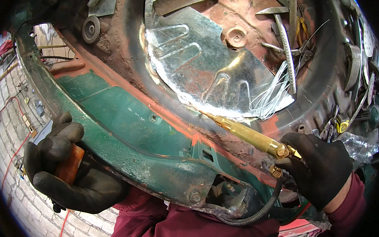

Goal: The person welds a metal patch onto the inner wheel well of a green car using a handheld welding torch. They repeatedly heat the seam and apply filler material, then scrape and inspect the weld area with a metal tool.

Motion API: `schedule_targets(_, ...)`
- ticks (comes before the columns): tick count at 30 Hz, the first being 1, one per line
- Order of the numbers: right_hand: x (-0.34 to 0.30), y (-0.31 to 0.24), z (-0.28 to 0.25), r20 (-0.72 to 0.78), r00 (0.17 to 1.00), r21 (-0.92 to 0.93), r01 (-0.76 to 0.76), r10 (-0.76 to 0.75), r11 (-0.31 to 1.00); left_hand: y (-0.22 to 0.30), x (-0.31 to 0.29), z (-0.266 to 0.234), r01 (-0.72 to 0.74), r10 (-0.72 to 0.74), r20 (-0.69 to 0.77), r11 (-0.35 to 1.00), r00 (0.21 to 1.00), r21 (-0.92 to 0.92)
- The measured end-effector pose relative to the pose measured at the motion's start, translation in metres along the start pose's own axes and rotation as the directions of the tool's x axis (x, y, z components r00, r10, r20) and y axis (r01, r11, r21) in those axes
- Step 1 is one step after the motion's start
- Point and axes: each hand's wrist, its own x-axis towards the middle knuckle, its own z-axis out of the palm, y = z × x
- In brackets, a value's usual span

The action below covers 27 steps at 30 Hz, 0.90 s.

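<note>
Head: one brass torch [245, 135], two gloved hands.

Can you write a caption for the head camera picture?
Right hand aims brass torch at shiny patch; left hand grips orange handle.

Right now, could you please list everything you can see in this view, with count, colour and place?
Brass torch: one, gold, lower right, tip at the patch edge.
Sheet-metal patch: one, shiny silver, centre top.
Car body panel: one, green and rust-red, across the middle.
Hose: one, black, below the torch.
Wire strands: several, silver, right of the patch.
Orange object: one, lower left.
Left hand: black glove, gripping the orange object.
Right hand: black glove, holding the torch.
</note>
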Motion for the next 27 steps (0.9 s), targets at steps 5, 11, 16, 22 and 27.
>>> schedule_targets(5, 0.003, -0.001, -0.001, 0.028, 1.0, 0.013, 0.001, -0.002, 1.0, -0.001, 0.003, 0.001, -0.023, 0.023, 0.003, 1.0, 1.0, 0.001)
schedule_targets(11, 0.003, -0.004, 0.0, -0.007, 1.0, 0.003, 0.022, -0.022, 1.0, 0.002, 0.003, 0.007, -0.039, 0.04, -0.035, 0.999, 0.999, 0.028)
schedule_targets(16, 0.003, -0.006, 0.002, -0.027, 1.0, 0.021, -0.014, 0.015, 1.0, 0.009, 0.007, 0.024, -0.006, 0.023, -0.151, 0.994, 0.988, 0.112)
schedule_targets(22, 0.005, -0.009, -0.002, 0.004, 0.999, 0.039, -0.034, 0.034, 0.999, 0.02, 0.011, 0.019, 0.155, -0.179, -0.191, 0.978, 0.965, -0.137)
schedule_targets(27, 0.005, -0.011, -0.002, 0.025, 0.998, 0.055, -0.064, 0.063, 0.996, 0.009, 0.002, 0.024, 0.065, -0.07, -0.267, 0.997, 0.961, -0.027)
